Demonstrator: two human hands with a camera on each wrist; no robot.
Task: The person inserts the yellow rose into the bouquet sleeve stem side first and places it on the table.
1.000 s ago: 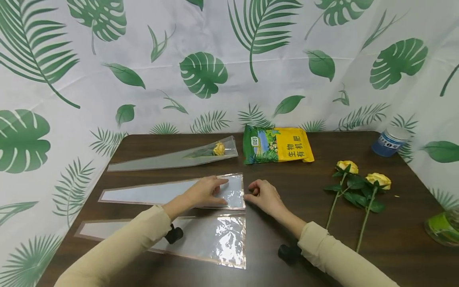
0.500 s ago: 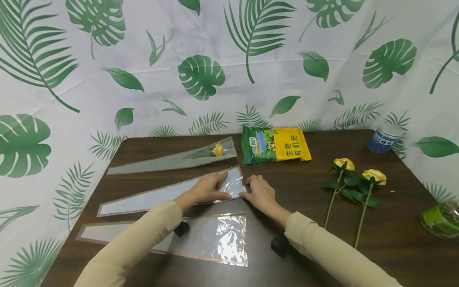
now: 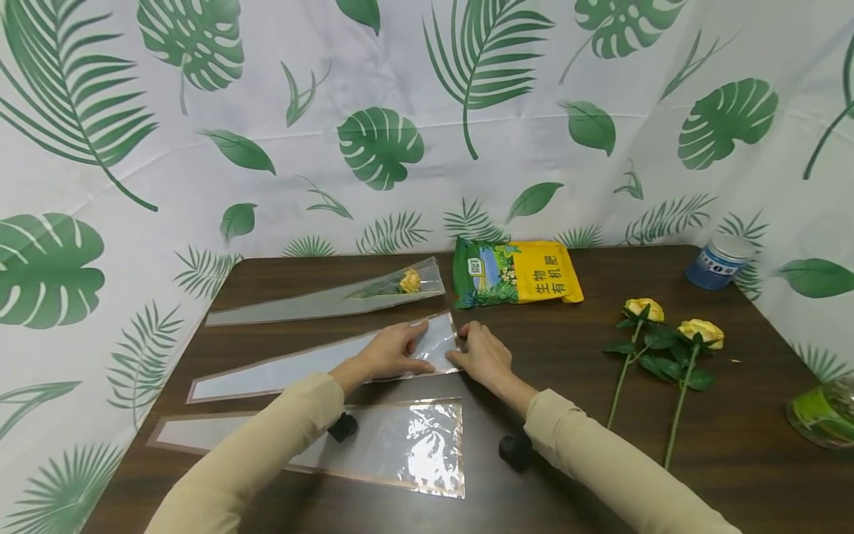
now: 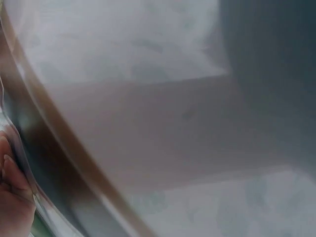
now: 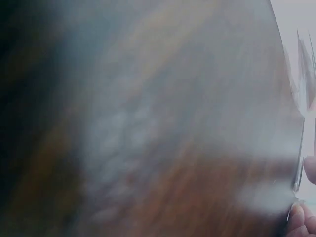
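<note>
A long tapered flower sleeve [image 3: 280,367], clear with a pale interior and a brownish border, lies slanted across the table's middle. My left hand [image 3: 390,352] grips it near the wide end, thumb toward the near edge and fingers toward the far side. At the sleeve's mouth, my right hand [image 3: 487,358] pinches the rim between thumb and fingers. Blurred film [image 4: 148,133] fills most of the left wrist view. In the right wrist view, fingertips [image 5: 296,219] appear beside a thin film edge at the lower right.
Nearer lies another flat sleeve [image 3: 380,441]; farther back, one holds a yellow rose [image 3: 410,281]. A yellow-green fertilizer bag [image 3: 517,273] sits at the back. Two roses [image 3: 643,309] [image 3: 700,334], a blue jar [image 3: 720,261] and a green-labelled container [image 3: 823,414] are on the right.
The right hand has come in to the sleeve's mouth and taken hold of it. The sleeve has swung, its wide end now angled up and away, with the left hand closing on it.
</note>
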